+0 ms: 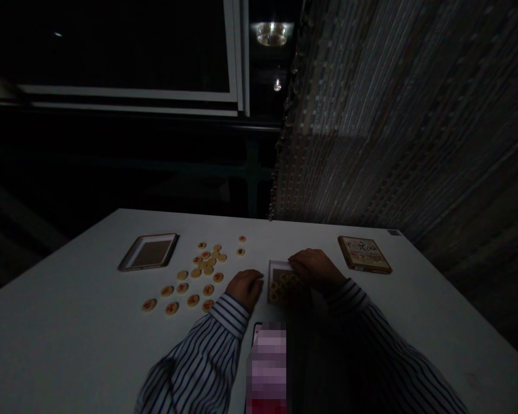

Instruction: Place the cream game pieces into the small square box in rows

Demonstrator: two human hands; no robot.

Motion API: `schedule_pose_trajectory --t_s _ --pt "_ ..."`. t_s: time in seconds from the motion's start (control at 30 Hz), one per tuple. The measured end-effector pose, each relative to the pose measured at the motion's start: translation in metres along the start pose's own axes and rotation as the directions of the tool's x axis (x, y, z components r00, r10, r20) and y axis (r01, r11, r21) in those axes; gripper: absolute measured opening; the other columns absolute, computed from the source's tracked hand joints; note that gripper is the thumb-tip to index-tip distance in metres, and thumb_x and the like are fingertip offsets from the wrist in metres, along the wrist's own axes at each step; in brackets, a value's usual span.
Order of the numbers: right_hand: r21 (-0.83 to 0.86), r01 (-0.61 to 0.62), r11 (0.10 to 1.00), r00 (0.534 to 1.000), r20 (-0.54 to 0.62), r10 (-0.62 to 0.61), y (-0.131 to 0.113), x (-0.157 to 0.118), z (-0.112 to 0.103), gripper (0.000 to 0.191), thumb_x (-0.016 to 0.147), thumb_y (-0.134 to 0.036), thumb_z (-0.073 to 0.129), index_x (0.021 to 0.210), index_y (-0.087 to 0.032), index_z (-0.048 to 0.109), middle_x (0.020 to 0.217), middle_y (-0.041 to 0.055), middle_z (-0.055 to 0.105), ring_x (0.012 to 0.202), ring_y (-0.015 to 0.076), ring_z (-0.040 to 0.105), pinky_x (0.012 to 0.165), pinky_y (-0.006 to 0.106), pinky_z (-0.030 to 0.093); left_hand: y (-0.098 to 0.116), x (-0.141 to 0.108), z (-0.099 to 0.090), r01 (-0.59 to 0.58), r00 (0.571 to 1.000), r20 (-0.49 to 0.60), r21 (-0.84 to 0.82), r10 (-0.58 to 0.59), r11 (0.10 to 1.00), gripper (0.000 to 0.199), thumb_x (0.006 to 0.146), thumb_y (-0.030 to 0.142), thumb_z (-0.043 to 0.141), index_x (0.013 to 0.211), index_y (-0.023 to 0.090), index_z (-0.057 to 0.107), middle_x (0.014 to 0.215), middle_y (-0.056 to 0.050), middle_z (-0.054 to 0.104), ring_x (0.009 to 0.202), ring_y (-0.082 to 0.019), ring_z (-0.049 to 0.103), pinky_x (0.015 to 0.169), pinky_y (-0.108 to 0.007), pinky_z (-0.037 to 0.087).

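Round wooden Chinese chess pieces (pixel 192 300) lie scattered over the left half of the white table, several with red characters and others pale and blank on top. In the middle stands a shallow open box (pixel 271 282) with more pieces (pixel 280 284) in its near part. My right hand (pixel 316 267) lies over the box's far right corner, fingers bent round its rim; it covers that side. Just left of the box, my left hand (pixel 244 287) rests by the table, fingers loosely curved and slightly apart, with no piece visible in it.
An empty-looking box lid or tray (pixel 151 253) lies at the left. A closed box with a printed cover (pixel 365 253) lies at the right. Near me is a phone (pixel 256 333), its screen blurred out. Behind the table (pixel 90 322) hang a bead curtain (pixel 349 115) and a dark window.
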State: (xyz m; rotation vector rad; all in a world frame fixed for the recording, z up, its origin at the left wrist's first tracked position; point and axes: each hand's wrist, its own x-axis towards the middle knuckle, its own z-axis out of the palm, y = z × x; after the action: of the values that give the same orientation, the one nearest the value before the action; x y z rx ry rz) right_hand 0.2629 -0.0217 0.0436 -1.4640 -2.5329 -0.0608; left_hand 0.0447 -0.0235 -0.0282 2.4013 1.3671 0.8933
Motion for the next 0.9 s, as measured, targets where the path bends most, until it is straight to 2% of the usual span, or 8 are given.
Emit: schedule_pose_trajectory --t_s 0.3,0.47,0.6,0.8,0.9 --pt "-0.014 0.015 1.000 1.000 0.015 -0.015 -0.012 0.012 -0.006 0.029 0.081 -0.027 0.035 0.095 -0.017 0.058 0.093 0.0055 0.062 0.088 0.0144 0.052 0.079 0.025 0.034 -0.008 0.003 -0.037 0.014 0.991 0.130 0.073 -0.023 0.997 0.028 0.074 0.024 0.042 0.095 0.017 0.059 0.095 -0.006 0.062 0.089 -0.018 0.054 0.081 -0.033 0.042" --pt "-0.010 0.016 1.000 0.999 0.049 -0.016 -0.021 0.031 -0.010 0.030 0.081 -0.029 0.035 0.097 -0.018 0.058 0.095 0.0053 0.061 0.091 0.0146 0.051 0.080 0.026 0.033 -0.025 0.014 -0.052 0.061 0.993 0.089 0.164 -0.077 0.985 0.029 0.073 0.026 0.043 0.096 0.018 0.058 0.097 -0.007 0.061 0.091 -0.020 0.054 0.083 -0.034 0.041" --pt "0.026 0.019 0.999 0.997 0.076 -0.021 -0.027 0.052 -0.003 0.031 0.079 -0.031 0.036 0.099 -0.019 0.057 0.097 0.0045 0.061 0.091 0.0157 0.051 0.080 0.026 0.033 -0.040 0.026 -0.054 0.147 0.985 0.049 0.249 -0.164 0.957 0.038 0.068 0.026 0.049 0.104 0.014 0.054 0.102 -0.010 0.059 0.097 -0.023 0.052 0.085 -0.034 0.039" --pt "0.046 -0.013 0.999 0.981 0.194 0.004 -0.036 0.086 0.021 0.033 0.076 -0.033 0.041 0.103 -0.020 0.054 0.100 0.0046 0.058 0.092 0.0166 0.051 0.076 0.025 0.034 -0.057 0.041 -0.049 0.158 0.983 0.048 0.268 -0.177 0.950 0.042 0.066 0.025 0.053 0.107 0.015 0.052 0.102 -0.011 0.059 0.097 -0.024 0.051 0.083 -0.033 0.040" --pt "0.034 -0.005 0.999 0.977 0.214 -0.003 -0.040 0.100 0.033 0.029 0.075 -0.034 0.042 0.096 -0.020 0.057 0.095 0.0052 0.060 0.088 0.0175 0.052 0.072 0.026 0.035 -0.063 0.047 -0.044 0.166 0.978 0.071 0.286 -0.194 0.944 0.042 0.066 0.026 0.053 0.107 0.017 0.051 0.098 -0.010 0.060 0.093 -0.023 0.053 0.079 -0.032 0.041"
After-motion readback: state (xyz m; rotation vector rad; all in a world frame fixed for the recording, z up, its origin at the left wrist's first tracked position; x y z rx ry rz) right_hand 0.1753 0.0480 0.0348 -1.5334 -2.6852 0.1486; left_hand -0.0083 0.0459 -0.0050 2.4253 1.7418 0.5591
